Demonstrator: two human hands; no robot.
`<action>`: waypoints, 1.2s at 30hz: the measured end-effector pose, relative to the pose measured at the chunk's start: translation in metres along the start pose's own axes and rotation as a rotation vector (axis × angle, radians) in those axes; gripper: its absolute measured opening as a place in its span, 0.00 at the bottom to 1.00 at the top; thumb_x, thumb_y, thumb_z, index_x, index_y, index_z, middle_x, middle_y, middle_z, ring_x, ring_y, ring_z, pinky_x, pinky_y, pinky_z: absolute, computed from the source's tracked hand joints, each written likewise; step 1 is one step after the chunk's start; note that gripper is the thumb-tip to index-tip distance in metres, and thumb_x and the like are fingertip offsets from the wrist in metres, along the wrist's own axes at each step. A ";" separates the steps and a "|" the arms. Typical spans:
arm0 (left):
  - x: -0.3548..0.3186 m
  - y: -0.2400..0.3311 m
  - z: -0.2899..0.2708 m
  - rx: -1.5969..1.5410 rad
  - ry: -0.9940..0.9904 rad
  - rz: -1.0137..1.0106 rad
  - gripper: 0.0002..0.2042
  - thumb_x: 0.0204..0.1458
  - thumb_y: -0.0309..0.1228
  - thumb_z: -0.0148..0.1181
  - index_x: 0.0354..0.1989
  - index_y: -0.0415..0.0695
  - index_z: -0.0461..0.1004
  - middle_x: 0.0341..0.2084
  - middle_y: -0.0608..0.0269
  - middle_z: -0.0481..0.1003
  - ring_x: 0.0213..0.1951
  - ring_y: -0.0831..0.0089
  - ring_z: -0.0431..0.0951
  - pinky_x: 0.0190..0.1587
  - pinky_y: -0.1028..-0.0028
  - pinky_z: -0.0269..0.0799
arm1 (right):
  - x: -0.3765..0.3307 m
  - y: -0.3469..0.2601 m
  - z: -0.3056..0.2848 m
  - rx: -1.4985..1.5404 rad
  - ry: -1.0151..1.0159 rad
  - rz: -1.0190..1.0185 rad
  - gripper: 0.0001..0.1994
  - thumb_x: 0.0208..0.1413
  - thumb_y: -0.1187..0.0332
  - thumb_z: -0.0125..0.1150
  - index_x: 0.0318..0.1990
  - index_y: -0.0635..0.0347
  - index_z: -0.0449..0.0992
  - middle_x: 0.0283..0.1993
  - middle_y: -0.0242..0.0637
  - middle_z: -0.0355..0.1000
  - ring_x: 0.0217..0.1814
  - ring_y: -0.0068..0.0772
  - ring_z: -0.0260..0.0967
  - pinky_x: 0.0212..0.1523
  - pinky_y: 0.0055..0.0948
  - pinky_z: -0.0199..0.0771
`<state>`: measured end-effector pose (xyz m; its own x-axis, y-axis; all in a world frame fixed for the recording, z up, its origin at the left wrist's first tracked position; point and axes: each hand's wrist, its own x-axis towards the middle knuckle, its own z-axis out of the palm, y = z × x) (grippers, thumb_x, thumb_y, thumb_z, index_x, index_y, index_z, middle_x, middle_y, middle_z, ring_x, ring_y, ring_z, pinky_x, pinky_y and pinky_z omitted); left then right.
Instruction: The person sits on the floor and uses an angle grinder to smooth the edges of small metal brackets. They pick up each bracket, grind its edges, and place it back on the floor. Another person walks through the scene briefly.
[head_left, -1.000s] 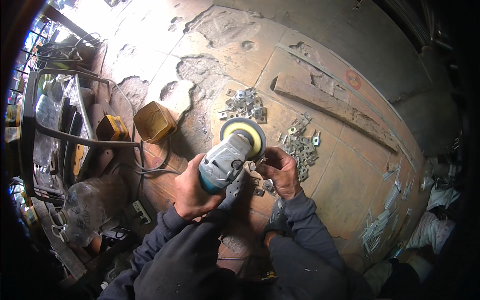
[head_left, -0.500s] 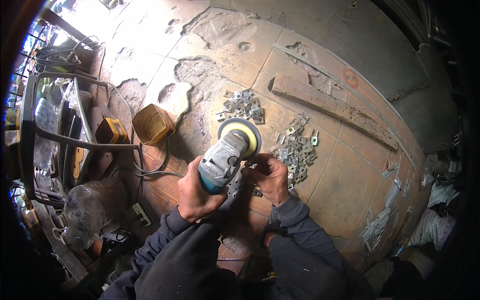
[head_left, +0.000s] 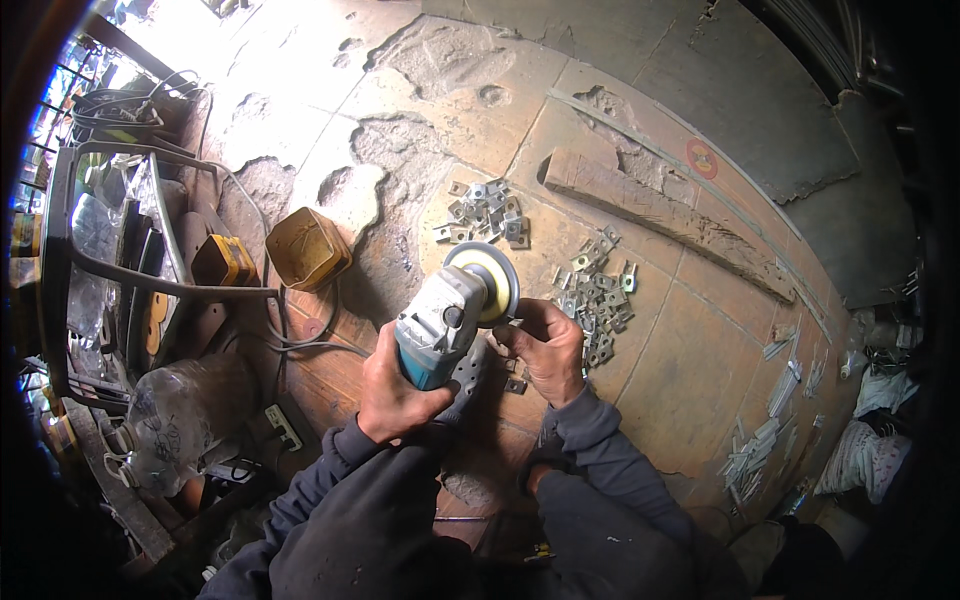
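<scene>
My left hand (head_left: 388, 392) is wrapped round the teal body of an angle grinder (head_left: 435, 325) with a grey metal head. Its round disc (head_left: 494, 282), pale yellow with a dark rim, faces up and to the right. Close to the disc's lower right edge, my right hand (head_left: 552, 352) is closed in a pinch. What its fingertips hold is hidden, so I cannot make it out. Beyond the disc lies a pile of small bent metal brackets with holes (head_left: 488, 212). A second bracket pile (head_left: 597, 298) spreads just right of my right hand.
A wooden beam (head_left: 660, 215) lies across the floor on the far right. Thin metal strips (head_left: 757, 455) are scattered at the right. On the left stand a metal frame (head_left: 170, 285), a cut-open yellow can (head_left: 308, 250), a clear plastic jug (head_left: 185, 425) and looping cable (head_left: 315, 348).
The grinder's head has shifted slightly down and left, and its disc has turned more edge-on. My right hand has moved a little to the right and stays beside the disc's edge.
</scene>
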<state>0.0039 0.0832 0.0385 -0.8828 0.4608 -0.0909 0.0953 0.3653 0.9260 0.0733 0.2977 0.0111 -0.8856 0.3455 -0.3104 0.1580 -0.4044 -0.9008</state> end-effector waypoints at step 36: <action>-0.001 0.003 0.013 0.410 0.158 0.140 0.38 0.41 0.28 0.74 0.64 0.41 0.66 0.41 0.42 0.81 0.43 0.43 0.86 0.45 0.56 0.83 | -0.001 0.005 0.020 -0.218 0.224 0.042 0.14 0.56 0.72 0.79 0.44 0.68 0.81 0.27 0.28 0.77 0.27 0.12 0.69 0.29 0.17 0.70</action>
<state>0.0110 0.0942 0.0370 -0.9046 0.4113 0.1116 0.3650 0.6126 0.7011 0.0663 0.2786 0.0132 -0.7618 0.5204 -0.3859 0.3035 -0.2396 -0.9222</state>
